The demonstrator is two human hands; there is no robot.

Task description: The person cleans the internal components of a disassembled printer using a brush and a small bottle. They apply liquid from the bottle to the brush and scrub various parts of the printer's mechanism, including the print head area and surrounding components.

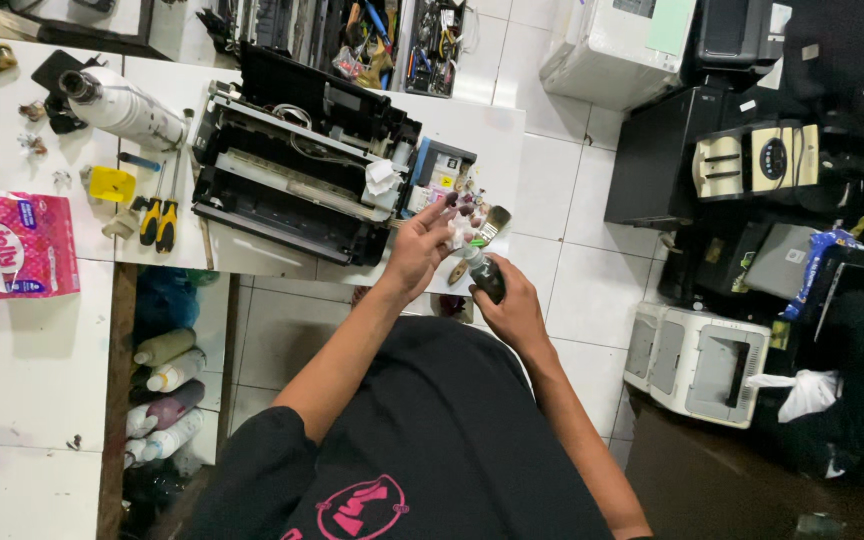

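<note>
My right hand (512, 308) grips a small dark ink bottle (487, 277) with a pale top, tilted toward the table edge. My left hand (422, 243) is raised beside it, fingers reaching among several small ink-stained parts (465, 210) at the corner of the white table (492, 130). A paintbrush (480, 240) with a wooden handle lies just beyond both hands. An opened black printer (297, 170) with its cover off sits on the table to the left of my hands, a crumpled white tissue (382, 180) on its right end.
Screwdrivers with yellow-black handles (159, 215), a yellow piece (112, 184), a grey toner cylinder (127, 108) and a pink tissue pack (22, 245) lie at left. Bottles (164, 385) stand under the bench. Several printers (697, 365) crowd the tiled floor at right.
</note>
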